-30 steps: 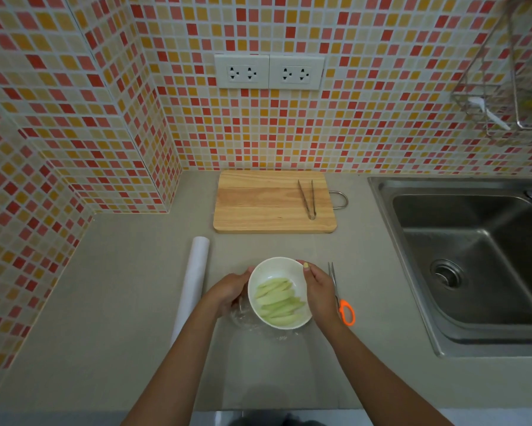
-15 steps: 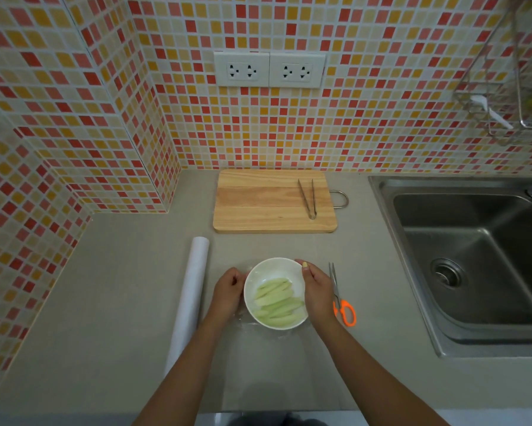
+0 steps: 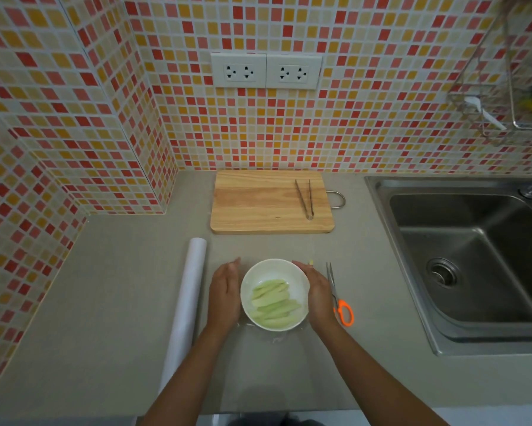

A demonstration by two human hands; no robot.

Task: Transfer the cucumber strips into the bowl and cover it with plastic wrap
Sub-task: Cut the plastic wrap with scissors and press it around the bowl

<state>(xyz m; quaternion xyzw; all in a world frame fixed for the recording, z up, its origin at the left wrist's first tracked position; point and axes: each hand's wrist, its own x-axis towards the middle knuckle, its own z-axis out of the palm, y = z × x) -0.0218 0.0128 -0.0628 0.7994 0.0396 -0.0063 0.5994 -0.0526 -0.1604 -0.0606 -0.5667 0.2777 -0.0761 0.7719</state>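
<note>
Head view looks down on a grey tabletop [image 3: 105,287] backed by mosaic tile; at lower centre of the frame stands a white bowl [image 3: 274,272] holding pale green cucumber strips [image 3: 274,302], which lie side by side across its bottom; the left hand [image 3: 224,295] lies flat against the bowl's left side with straight fingers pointing up the frame, and the right hand [image 3: 318,292] lies likewise against the right side, fingers straight and close together, neither curled round anything; clear plastic wrap [image 3: 271,336] shows as a crinkled, shiny edge on the tabletop just below the bowl, though whether it covers the bowl's mouth I cannot tell; a white roll [image 3: 186,302] lies lengthwise left of the left hand, near but apart from it; scissors with orange handles [image 3: 340,302] lie just beside the right hand, blades pointing up the frame; above the bowl, centre frame, a wooden cutting board [image 3: 258,204] carries metal tongs [image 3: 304,199] near its right end; a steel sink [image 3: 473,256] fills the right side; two white sockets [image 3: 266,70] sit on the wall at upper centre
</note>
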